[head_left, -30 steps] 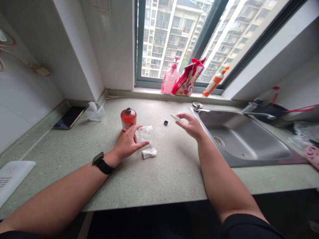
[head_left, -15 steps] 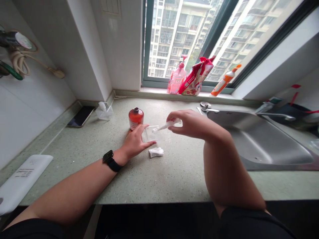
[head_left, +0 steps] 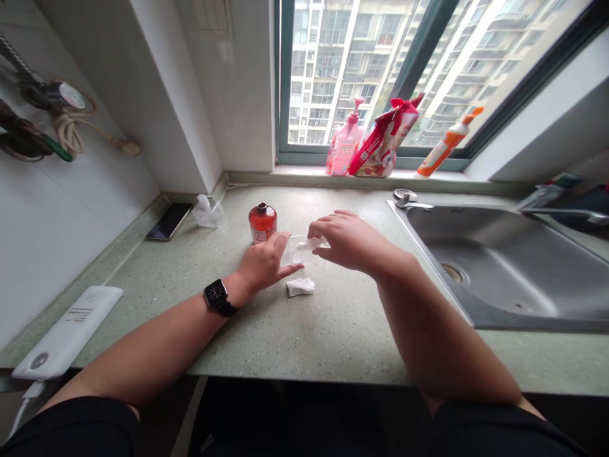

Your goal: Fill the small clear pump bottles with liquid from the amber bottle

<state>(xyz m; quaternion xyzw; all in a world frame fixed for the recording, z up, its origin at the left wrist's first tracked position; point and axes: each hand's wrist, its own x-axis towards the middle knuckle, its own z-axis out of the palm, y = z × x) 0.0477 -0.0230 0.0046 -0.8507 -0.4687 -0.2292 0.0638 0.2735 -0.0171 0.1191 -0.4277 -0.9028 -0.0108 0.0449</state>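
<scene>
Between my hands is a clear plastic box [head_left: 292,255], low over the counter. My left hand [head_left: 266,259], with a black watch on its wrist, grips the box's left side, thumb and fingers on opposite edges. From the right, my right hand [head_left: 340,240] reaches over the box with its fingers closed on a small translucent pointed nozzle [head_left: 304,245], mostly hidden by the fingers. Just behind my left hand stands an uncapped amber-red bottle [head_left: 262,222]. A crumpled white tissue [head_left: 301,287] lies in front of the box.
A steel sink [head_left: 504,254] is at the right. On the left are a white power bank [head_left: 71,330], a phone [head_left: 169,222] and a crumpled clear bag [head_left: 208,211]. A pink pump bottle [head_left: 345,149], a red pouch [head_left: 385,139] and an orange bottle [head_left: 447,146] line the windowsill.
My right hand has moved left, bringing the nozzle over the box; the nozzle is now more hidden. My left hand keeps its grip. The whole view has shifted slightly.
</scene>
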